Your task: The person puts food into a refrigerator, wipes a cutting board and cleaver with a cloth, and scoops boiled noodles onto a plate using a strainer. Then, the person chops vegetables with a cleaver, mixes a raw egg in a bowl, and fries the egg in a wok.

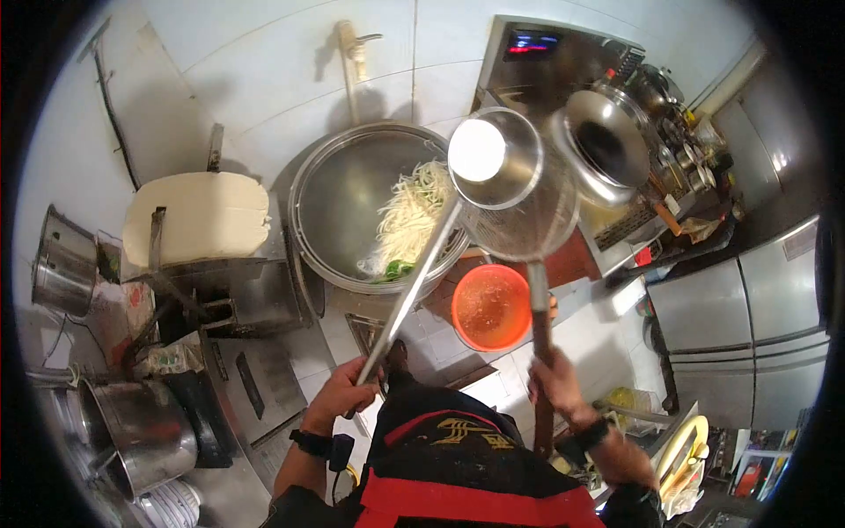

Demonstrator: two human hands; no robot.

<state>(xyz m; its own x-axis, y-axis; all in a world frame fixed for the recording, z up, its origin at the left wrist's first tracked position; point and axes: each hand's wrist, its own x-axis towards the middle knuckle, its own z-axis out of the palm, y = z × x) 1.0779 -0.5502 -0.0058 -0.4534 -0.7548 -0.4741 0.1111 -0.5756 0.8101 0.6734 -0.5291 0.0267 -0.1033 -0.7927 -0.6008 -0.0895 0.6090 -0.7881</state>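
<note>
My left hand (339,393), at the lower middle, is closed round the long metal handle of a deep ladle (521,167). The ladle is raised at the upper middle, and a bright white round patch shows at its end; I cannot tell what that is. My right hand (560,385) grips the dark wooden handle of a mesh strainer (563,224), whose basket lies partly behind the ladle. Below them is an orange bucket (493,308) with cloudy liquid. To the left, a large round metal basin (339,207) holds pale noodles (412,211) and some green leaves (396,270).
A wok (607,132) stands on the stove at the upper right. A large cream-coloured slab (195,218) lies left of the basin. A tap (352,53) sticks out of the tiled wall. Metal pots (145,436) stand at lower left, and steel cabinets (704,308) line the right.
</note>
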